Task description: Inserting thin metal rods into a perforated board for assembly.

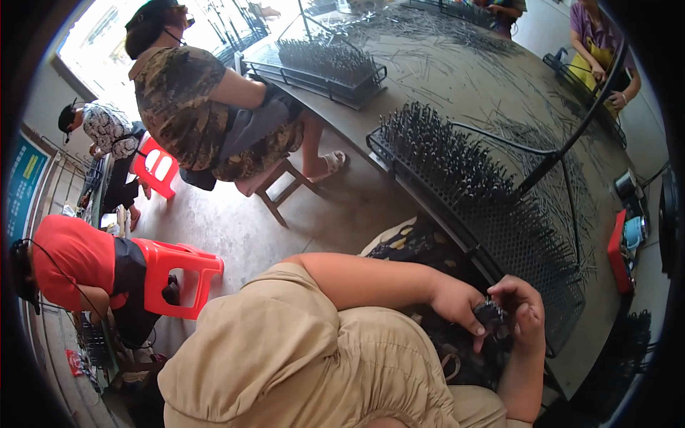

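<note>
My left hand (457, 308) reaches in from the left, its fingers closed round a bundle of small dark pieces (489, 314) with pale, shiny ends. Their exact kind is too small to tell. My right hand (526, 308) is right beside it, fingers curled with the tips close to the bundle; whatever it pinches is too small to make out. Just beyond both hands lies a black perforated rack (492, 214) at the table edge. Many short black rods (435, 146) stand upright in its holes, densest at the far end, while bare holes show nearer my hands.
Thin dark rods (442, 43) lie scattered over the grey table (428, 85). Another filled rack (328, 68) stands farther left, by a seated person (185, 107). A red container (619, 250) is at the right. Red stools (182, 274) and other people are at the left; more people work across the table.
</note>
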`<action>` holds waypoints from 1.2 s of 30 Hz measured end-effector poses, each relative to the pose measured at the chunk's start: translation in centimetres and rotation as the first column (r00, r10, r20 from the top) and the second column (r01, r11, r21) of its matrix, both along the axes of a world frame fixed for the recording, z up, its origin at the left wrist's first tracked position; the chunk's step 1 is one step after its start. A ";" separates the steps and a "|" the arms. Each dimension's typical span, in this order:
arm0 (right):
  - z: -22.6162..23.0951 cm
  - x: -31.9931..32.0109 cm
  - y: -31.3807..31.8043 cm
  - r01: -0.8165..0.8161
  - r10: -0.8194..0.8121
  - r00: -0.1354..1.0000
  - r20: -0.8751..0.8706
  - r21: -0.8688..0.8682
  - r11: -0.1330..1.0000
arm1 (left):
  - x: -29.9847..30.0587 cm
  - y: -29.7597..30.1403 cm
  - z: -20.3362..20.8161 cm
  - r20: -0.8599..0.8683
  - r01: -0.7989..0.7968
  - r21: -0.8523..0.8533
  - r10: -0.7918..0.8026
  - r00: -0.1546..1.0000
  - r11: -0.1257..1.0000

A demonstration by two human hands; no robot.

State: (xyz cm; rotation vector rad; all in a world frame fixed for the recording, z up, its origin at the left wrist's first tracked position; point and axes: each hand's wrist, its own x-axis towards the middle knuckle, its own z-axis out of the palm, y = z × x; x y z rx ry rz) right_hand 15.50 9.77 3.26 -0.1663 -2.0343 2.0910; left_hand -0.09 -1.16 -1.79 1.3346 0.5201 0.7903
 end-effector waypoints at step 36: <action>0.1 -0.9 -1.1 0.156 -0.147 0.987 -0.063 0.588 0.793 | 1.5 0.4 -1.0 -0.241 -0.254 0.075 0.264 0.934 0.964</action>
